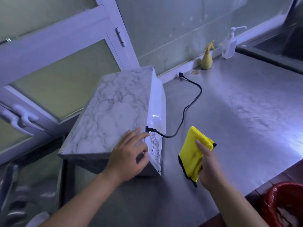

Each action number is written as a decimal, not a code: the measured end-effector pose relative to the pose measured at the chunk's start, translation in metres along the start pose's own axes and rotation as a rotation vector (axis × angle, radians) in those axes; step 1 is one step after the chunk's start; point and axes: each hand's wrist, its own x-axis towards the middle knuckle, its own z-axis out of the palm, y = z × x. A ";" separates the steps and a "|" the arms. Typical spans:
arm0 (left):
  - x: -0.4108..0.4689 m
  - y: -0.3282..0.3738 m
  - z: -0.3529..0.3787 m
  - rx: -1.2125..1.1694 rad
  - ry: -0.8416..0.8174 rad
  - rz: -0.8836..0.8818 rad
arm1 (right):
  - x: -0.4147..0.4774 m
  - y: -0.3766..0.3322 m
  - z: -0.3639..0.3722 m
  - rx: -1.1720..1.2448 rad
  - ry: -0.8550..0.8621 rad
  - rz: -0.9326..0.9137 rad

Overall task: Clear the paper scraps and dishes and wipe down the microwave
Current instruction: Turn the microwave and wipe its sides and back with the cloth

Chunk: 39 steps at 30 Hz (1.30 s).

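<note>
— Marble-patterned microwave [111, 112]: on steel desk [237, 112], back panel facing right, cord [188, 108] unplugged. Status?
— Wiping in hand, I judge. Left hand [129, 154] spread flat on its top corner; right hand [208, 163] gripping folded yellow cloth [193, 151] just beside the back. No scraps or dishes visible on desk.
— Unlisted?
— Door side hidden; red bin [285, 203] cut off, contents unclear.

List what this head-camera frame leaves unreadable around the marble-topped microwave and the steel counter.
- Marble-topped white microwave: its door side faces away from the head camera, so cleanliness there is unknown.
- Left hand covers the near top corner.
- Red bin: cut off by the lower right edge; contents blurred.
- Clear pump bottle: label too small to read.
- Folded yellow cloth in the right hand: underside hidden.
</note>
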 end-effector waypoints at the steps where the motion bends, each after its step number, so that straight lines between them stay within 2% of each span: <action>1: -0.006 -0.001 -0.001 -0.011 0.015 0.012 | 0.000 -0.004 -0.002 -0.005 0.004 -0.024; 8: -0.059 -0.017 -0.013 -0.025 0.079 0.084 | 0.003 -0.027 -0.013 -0.076 0.036 -0.171; 12: -0.094 -0.029 -0.026 0.037 0.108 0.079 | 0.006 -0.027 -0.005 -0.102 0.031 -0.179; 15: -0.123 -0.041 -0.037 0.061 0.128 0.025 | 0.009 -0.026 0.011 -0.152 -0.003 -0.181; 18: -0.152 -0.046 -0.039 0.047 0.179 -0.127 | 0.015 -0.030 0.032 -0.241 -0.025 -0.231; 23: -0.181 -0.027 -0.013 -0.077 0.460 -0.498 | 0.040 -0.055 0.072 -0.462 0.043 -0.481; 24: -0.179 -0.017 -0.004 -0.199 0.547 -0.589 | 0.049 -0.062 0.082 -0.460 0.051 -0.516; 27: -0.152 0.001 0.013 -0.795 0.916 -0.835 | 0.085 -0.087 0.112 -0.407 0.104 -0.604; 29: -0.127 -0.005 0.013 -0.953 1.110 -0.984 | 0.104 -0.104 0.135 -0.447 0.101 -0.607; 34: -0.097 -0.024 0.018 -0.741 1.304 -1.108 | 0.134 -0.114 0.172 -0.617 0.034 -0.565; 39: -0.100 -0.049 0.024 -0.718 1.391 -1.102 | 0.145 -0.093 0.173 -0.578 0.064 -0.657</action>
